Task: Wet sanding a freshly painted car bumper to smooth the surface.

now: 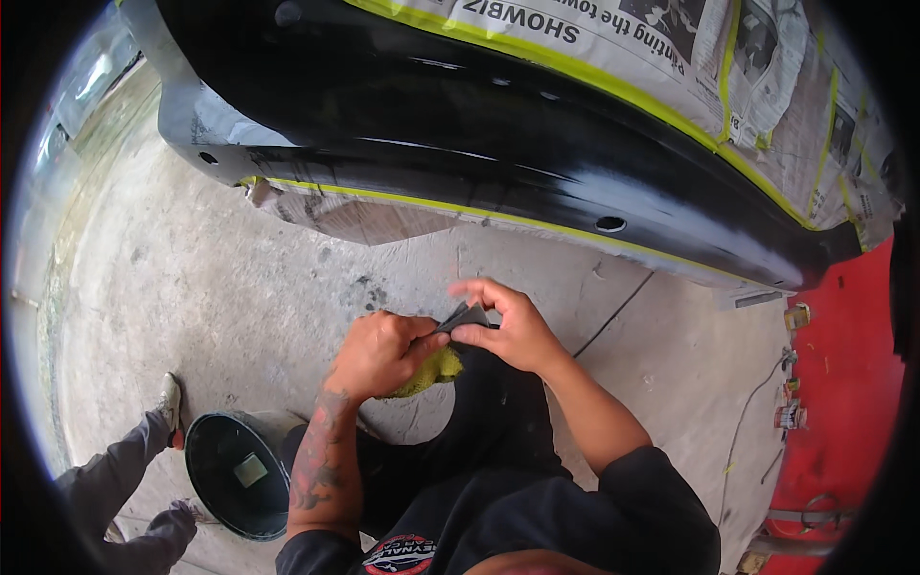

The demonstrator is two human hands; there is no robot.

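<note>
In front of my body, my left hand (381, 353) pinches one edge of a folded sheet of dark grey sandpaper (468, 317). The thumb and fingers of my right hand (506, 326) grip its other side. A yellow-green cloth (431, 372) shows just below my left hand; whether those fingers also hold it or it lies on my knee, I cannot tell. Beyond both hands, untouched, a black car bumper (383, 115) stretches across the view. It has dull whitish patches and round holes along its lower part.
Newspaper (613, 38) edged with yellow-green tape covers the car above the bumper. A dark bucket (196, 460) with a pale block inside stands at lower left, beside another person's legs (125, 470). Small cans (791, 415) stand by a red surface (848, 383) on the right. A cable (613, 314) crosses the concrete floor.
</note>
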